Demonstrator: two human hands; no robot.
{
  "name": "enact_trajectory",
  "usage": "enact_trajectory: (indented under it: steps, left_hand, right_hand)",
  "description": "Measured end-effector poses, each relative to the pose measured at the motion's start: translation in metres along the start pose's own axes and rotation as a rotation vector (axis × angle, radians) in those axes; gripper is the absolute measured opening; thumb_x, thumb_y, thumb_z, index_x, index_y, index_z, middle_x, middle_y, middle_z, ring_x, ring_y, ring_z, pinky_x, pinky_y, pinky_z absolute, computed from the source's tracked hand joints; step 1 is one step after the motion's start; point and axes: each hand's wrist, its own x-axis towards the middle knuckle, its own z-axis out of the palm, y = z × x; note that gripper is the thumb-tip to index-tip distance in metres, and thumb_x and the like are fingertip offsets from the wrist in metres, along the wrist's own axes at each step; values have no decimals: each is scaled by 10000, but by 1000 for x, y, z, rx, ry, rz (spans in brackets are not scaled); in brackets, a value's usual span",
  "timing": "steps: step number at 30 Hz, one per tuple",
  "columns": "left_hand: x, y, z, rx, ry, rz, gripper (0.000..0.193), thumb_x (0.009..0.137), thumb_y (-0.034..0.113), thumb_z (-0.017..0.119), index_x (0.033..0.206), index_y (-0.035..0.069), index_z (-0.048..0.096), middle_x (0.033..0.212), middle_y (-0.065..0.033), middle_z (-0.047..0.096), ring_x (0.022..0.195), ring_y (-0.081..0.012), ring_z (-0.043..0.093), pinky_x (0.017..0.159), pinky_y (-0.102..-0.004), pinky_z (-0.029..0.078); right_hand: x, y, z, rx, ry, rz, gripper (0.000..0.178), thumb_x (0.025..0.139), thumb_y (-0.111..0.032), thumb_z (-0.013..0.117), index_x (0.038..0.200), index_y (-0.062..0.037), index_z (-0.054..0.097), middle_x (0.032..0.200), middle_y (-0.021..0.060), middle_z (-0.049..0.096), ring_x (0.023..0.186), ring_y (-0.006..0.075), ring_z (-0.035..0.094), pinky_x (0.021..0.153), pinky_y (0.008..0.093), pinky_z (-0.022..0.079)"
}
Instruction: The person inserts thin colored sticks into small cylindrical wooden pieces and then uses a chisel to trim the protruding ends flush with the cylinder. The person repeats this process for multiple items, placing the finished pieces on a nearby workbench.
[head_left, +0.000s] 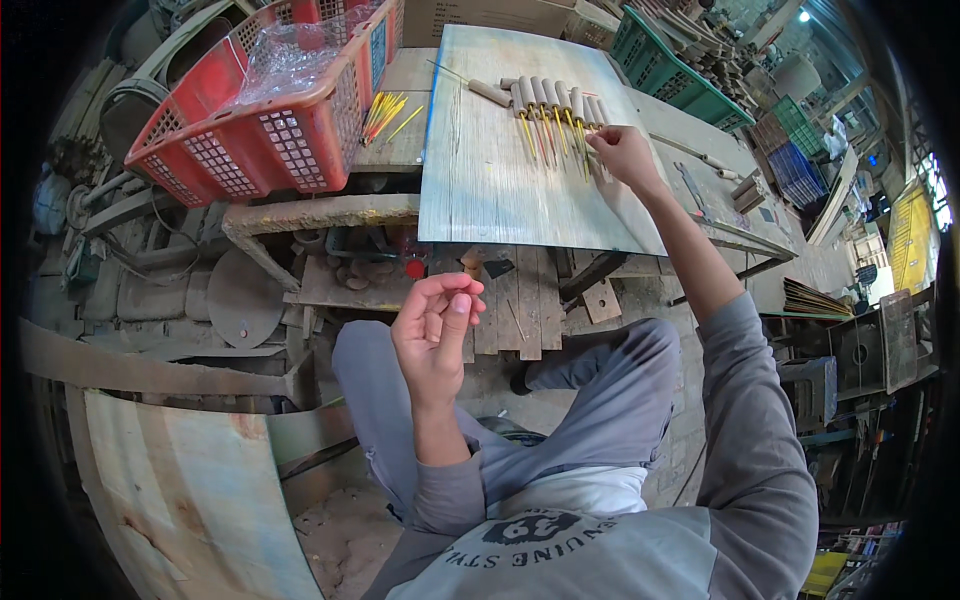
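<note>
My left hand (435,325) is raised above my lap, palm turned up. Its fingers curl in toward the thumb, and nothing shows between them. Over the board, my right hand (622,157) pinches at the right end of a row of wooden-handled tools (546,95). Its fingertips close around the lower end of a wooden-handled tool and partly hide it. The tools lie side by side, their thin yellow and reddish shafts pointing toward me. To the left of the row, a separate wooden-handled tool (489,93) lies slanted, its long thin shaft pointing away.
A pale board (490,205) covers part of the workbench. At its left are loose yellow and red sticks (384,115) and a red plastic crate (310,125) with clear plastic inside. A green crate (660,70) stands at the far right. Below the bench is a slatted wooden shelf (535,300).
</note>
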Motion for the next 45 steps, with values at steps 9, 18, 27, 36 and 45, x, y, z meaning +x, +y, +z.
enact_trajectory:
  steps: [9, 18, 27, 36, 45]
  left_hand:
    - [0, 1, -1, -3, -7, 1, 166, 909, 47, 563, 1063, -14, 570, 942, -91, 640, 777, -137, 589, 678, -264, 470]
    - [-1, -1, -1, -8, -24, 5, 174, 907, 45, 564, 1070, -14, 562, 937, -91, 628, 777, -140, 584, 677, -265, 469]
    - [-4, -11, 1, -37, -140, 89, 250, 895, 110, 576, 1102, -19, 521, 1012, -132, 577, 823, -190, 550, 681, -306, 457]
    - [-1, -23, 19, -173, -179, 184, 241, 894, 164, 573, 1068, 1, 536, 863, -120, 542, 775, -209, 499, 631, -321, 439]
    - [-2, -26, 14, -58, -193, 245, 248, 950, 238, 534, 1120, 59, 509, 911, -81, 506, 775, -190, 470, 642, -301, 396]
  right_hand:
    - [14, -5, 2, -44, -108, 123, 312, 754, -303, 728, 799, 5, 716, 687, 148, 674, 633, 247, 657, 636, 356, 511]
    - [29, -2, -6, -100, -37, -7, 293, 782, -290, 712, 799, 3, 709, 672, 164, 660, 627, 252, 647, 629, 371, 493]
    - [8, 71, -96, -159, 125, 107, 328, 790, -340, 690, 814, -14, 713, 705, 160, 670, 667, 275, 656, 656, 370, 501]
    - [40, 217, -145, -517, 140, 148, 235, 793, -64, 528, 979, -8, 661, 984, 231, 660, 934, 374, 638, 829, 420, 506]
    - [86, 233, -129, -741, -27, 412, 281, 889, -155, 467, 1076, -93, 667, 1134, 154, 643, 1084, 325, 601, 866, 495, 488]
